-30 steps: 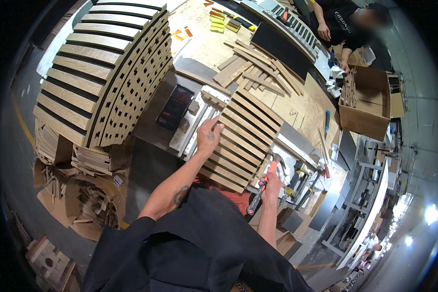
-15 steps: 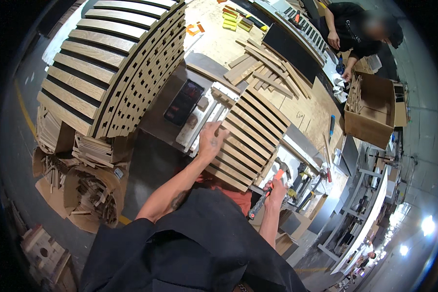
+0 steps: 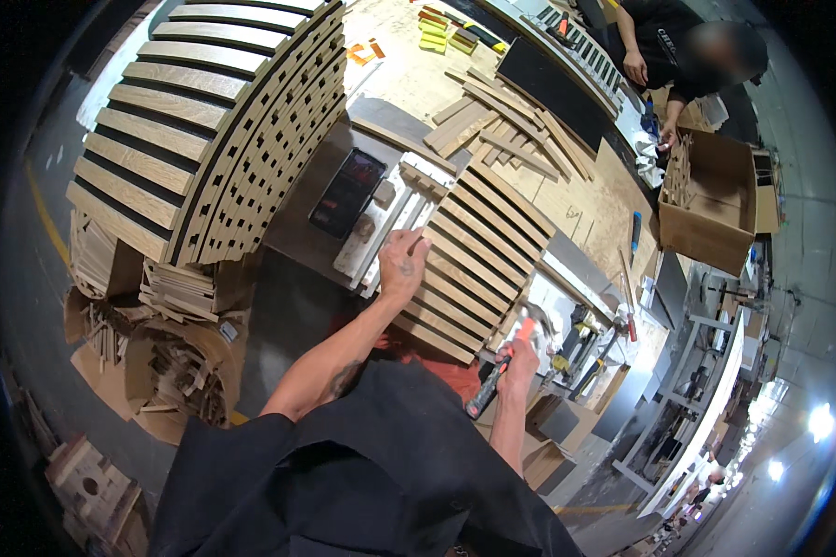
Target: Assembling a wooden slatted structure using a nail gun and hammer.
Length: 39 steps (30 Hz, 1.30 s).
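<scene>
A wooden slatted panel (image 3: 469, 269), pale slats with black gaps between them, lies in front of me on the bench. My left hand (image 3: 401, 266) grips its left edge, fingers curled and pressed against the end of a slat. In my right hand (image 3: 520, 364) is a hammer (image 3: 481, 397) with a red and black handle, wrapped by the fingers. Its slightly blurred metal head is up beside the panel's right edge. A white jig with rails (image 3: 373, 239) shows along the panel's left side.
A tall stack of slatted panels (image 3: 172, 125) stands at the left, above boxes of wood offcuts (image 3: 181, 371). Loose wood strips (image 3: 506, 130) lie beyond the panel; a phone (image 3: 348, 192) is near the jig. Far right, a co-worker (image 3: 664, 46) reaches toward a cardboard box (image 3: 706, 237).
My right hand and the hammer have shifted slightly left and up. My left hand stays at the panel's edge. The co-worker's hand remains by the cardboard box.
</scene>
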Each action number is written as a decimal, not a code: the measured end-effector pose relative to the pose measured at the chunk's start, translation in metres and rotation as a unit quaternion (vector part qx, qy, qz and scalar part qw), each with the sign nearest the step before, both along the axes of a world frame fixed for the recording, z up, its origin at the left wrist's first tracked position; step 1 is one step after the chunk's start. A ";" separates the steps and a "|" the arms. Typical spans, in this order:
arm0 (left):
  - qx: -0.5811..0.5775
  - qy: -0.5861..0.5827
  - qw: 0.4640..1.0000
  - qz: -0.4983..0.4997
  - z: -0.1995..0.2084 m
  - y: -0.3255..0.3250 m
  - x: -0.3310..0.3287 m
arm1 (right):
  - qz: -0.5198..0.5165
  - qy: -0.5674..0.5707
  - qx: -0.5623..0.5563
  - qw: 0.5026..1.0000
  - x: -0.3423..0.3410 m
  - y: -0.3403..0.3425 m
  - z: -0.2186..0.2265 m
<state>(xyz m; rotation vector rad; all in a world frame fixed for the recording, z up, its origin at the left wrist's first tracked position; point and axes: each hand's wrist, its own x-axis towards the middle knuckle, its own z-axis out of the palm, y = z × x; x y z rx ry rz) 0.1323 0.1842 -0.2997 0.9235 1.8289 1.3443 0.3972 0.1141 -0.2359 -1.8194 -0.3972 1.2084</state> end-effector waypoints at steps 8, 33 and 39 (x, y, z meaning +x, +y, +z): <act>0.015 0.001 1.000 0.005 0.009 0.000 0.000 | 0.025 0.023 0.004 0.999 -0.003 -0.005 0.001; -0.030 0.043 0.998 -0.028 -0.022 -0.018 -0.004 | 0.041 -0.067 -0.046 0.996 -0.011 -0.032 0.008; 0.012 0.081 0.996 -0.032 0.002 -0.021 -0.009 | 0.004 -0.051 -0.019 0.999 -0.022 -0.033 0.022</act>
